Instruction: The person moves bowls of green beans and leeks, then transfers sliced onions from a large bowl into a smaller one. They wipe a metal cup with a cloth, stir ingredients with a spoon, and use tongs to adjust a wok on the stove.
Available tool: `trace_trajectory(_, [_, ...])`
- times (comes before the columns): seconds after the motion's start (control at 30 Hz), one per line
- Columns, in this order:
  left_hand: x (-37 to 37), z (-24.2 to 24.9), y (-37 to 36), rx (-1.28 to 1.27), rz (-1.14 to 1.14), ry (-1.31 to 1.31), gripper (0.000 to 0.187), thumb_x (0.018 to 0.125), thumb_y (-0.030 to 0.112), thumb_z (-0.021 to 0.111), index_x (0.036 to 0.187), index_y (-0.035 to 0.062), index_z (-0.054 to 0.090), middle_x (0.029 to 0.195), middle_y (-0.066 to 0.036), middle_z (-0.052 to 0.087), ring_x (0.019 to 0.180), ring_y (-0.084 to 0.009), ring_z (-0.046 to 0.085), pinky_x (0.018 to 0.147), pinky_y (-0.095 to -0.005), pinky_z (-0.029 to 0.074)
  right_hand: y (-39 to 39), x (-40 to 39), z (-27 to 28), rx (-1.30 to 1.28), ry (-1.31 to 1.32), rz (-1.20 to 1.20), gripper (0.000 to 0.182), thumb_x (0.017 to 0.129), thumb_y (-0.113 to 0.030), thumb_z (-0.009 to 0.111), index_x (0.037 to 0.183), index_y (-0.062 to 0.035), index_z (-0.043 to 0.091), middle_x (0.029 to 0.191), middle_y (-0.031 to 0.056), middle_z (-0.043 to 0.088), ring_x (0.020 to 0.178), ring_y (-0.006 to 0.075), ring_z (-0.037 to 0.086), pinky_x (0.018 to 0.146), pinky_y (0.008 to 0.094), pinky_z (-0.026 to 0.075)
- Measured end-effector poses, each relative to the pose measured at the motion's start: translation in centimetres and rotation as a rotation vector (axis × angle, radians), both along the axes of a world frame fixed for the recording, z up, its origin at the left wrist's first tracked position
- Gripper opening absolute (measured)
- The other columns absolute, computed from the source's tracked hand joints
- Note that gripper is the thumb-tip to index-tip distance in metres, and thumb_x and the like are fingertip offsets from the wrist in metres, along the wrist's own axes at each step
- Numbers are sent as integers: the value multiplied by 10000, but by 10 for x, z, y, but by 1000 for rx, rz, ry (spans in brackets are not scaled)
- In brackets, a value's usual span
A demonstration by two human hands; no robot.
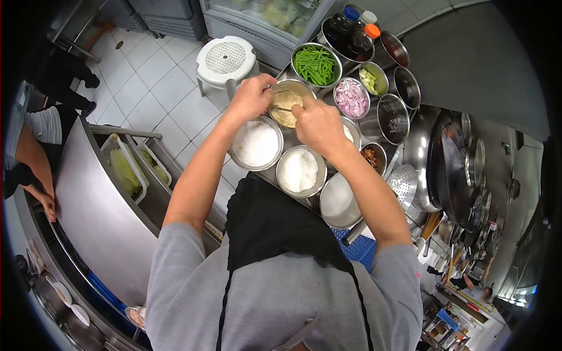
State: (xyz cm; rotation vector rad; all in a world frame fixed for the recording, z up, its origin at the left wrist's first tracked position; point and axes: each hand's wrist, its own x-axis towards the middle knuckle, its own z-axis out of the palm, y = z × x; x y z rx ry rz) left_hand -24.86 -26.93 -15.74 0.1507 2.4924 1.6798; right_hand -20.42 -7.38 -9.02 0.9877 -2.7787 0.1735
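My left hand (253, 98) is closed on the left rim of a round metal container (301, 88) holding a pale yellow-brown, powdery or paste-like food (288, 98). In the fingers of my right hand (321, 124) is a thin metal spoon (283, 109), its far end down in that food. Just nearer to me stand a metal container of white granules (256, 143) and another with a white heap (301, 169). Sliced purple onions (351, 97) and cut green beans (315, 65) fill containers beyond my right hand.
Capped bottles (358, 35) stand at the back, and a wok (453, 169) and a perforated ladle (403, 185) at the right. A white stool (226, 61) is on the tiled floor. Another person's arm (36, 155) rests by a steel counter (108, 193) at the left.
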Motion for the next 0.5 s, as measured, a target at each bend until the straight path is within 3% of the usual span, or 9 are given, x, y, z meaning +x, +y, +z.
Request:
trace_trajectory(0.07, [-2,-4,0,-4,0,15,298,851,38,531,1107,-51,655,725,-200,698,590,-272,693,631,-407,550,4,0,10,-48,22,-71,76,716,-49,633,782,-25,664,818,180,643,749,333,694,610,436,568])
trace_trajectory(0.17, [3,3,0,-18,-11,51,303,847,42,523,1103,-49,655,718,-202,695,601,-277,697,654,-411,552,9,-10,7,-59,-26,76,88,727,-47,628,801,-28,671,843,182,653,775,333,700,614,443,567])
trace_trajectory(0.23, [1,2,0,-47,-9,43,305,844,44,519,1101,-48,656,715,-206,692,607,-277,700,669,-417,553,21,-14,1,-5,-48,30,95,733,-47,627,811,-28,677,855,187,659,770,345,700,627,451,566])
trace_trajectory(0.33, [1,-5,-2,-40,-18,46,289,893,12,531,1153,-61,632,750,-127,693,526,-151,636,513,-312,542,21,-13,18,13,-115,-58,99,738,-46,627,814,-27,687,861,196,663,747,365,697,640,463,565])
trace_trajectory(0.47, [-2,-5,-2,-47,-20,30,296,891,18,525,1155,-65,628,752,-134,696,541,-157,650,525,-312,550,18,3,17,63,-199,7,134,754,-34,627,873,-39,689,839,161,645,705,375,665,641,473,551])
trace_trajectory(0.5, [-1,-3,-2,-45,-23,6,298,888,18,524,1155,-65,628,753,-135,697,546,-159,654,527,-313,551,19,1,16,79,-200,6,126,745,-51,630,852,-23,689,866,213,669,714,383,698,640,476,568])
